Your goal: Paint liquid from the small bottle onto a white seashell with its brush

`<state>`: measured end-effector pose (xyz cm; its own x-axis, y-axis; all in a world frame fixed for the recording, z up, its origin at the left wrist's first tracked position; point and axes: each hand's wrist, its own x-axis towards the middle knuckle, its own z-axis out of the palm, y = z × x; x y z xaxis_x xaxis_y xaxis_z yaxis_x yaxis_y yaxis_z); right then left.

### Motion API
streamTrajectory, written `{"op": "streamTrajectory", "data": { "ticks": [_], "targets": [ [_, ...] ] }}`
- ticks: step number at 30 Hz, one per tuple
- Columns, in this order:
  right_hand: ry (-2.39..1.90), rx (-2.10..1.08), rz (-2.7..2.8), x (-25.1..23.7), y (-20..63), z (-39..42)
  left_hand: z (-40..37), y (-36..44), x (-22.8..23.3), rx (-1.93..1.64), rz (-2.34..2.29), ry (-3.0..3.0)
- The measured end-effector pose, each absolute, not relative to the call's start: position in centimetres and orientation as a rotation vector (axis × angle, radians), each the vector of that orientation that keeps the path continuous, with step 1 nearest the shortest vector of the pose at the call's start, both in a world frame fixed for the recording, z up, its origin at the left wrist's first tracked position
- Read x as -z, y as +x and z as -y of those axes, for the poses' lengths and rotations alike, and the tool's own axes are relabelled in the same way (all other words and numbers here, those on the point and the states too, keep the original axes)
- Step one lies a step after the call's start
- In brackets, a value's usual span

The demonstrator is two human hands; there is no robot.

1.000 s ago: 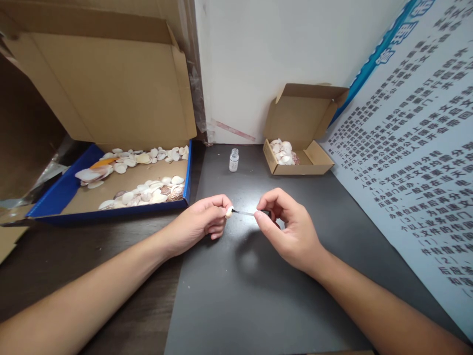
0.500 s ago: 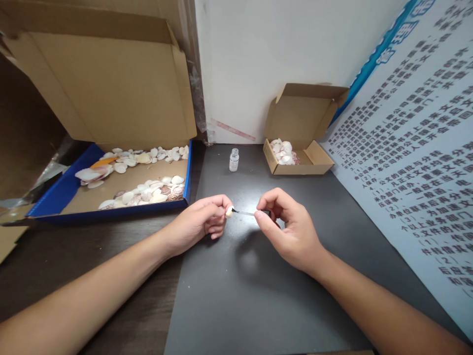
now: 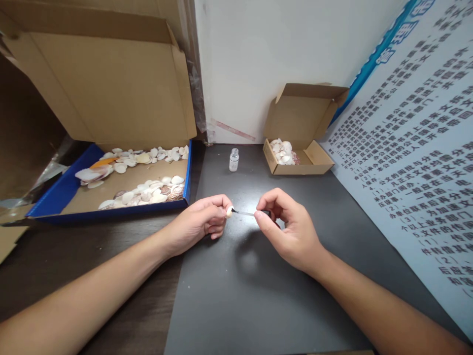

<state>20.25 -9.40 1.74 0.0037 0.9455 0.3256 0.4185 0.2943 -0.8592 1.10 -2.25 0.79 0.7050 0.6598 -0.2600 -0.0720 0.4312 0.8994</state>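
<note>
Pinching small pale shell (image 3: 229, 212), glossy perhaps; thin brush (image 3: 246, 213) touching it.

**Shell and brush at centre frame**

A small pale shell (image 3: 229, 212), cream with a brownish edge, sits just left of the frame's centre, pinched at fingertips above the dark mat. A thin brush (image 3: 248, 213) lies nearly level just right of it, its dark tip touching the shell, its black handle end running rightward into the other grip.
</note>
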Motion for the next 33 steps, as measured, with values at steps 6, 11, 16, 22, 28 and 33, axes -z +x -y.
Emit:
{"op": "streamTrajectory", "data": {
  "ticks": [6,11,16,22,28,33],
  "targets": [
    [-1.225,-0.682,1.552,-1.57,20.38,9.53,2.2,0.95,-0.67,-0.488,-0.658,1.052],
    [-1.279,-0.679,1.557,-1.53,20.3,9.32,2.18,0.85,-0.51,-0.485,-0.654,1.055],
    [-1.245,-0.678,1.554,-1.55,20.31,9.3,2.22,0.89,-0.52,-0.491,-0.662,1.052],
    [-1.25,-0.67,1.561,-1.48,20.28,9.41,2.16,0.82,-0.48,-0.478,-0.64,1.056],
    [-1.22,-0.705,1.571,-1.39,20.37,9.42,2.15,0.85,-0.47,-0.479,-0.632,1.065],
    [-1.247,-0.694,1.558,-1.35,20.44,9.29,2.09,0.82,-0.37,-0.475,-0.635,1.05]
  ]
}}
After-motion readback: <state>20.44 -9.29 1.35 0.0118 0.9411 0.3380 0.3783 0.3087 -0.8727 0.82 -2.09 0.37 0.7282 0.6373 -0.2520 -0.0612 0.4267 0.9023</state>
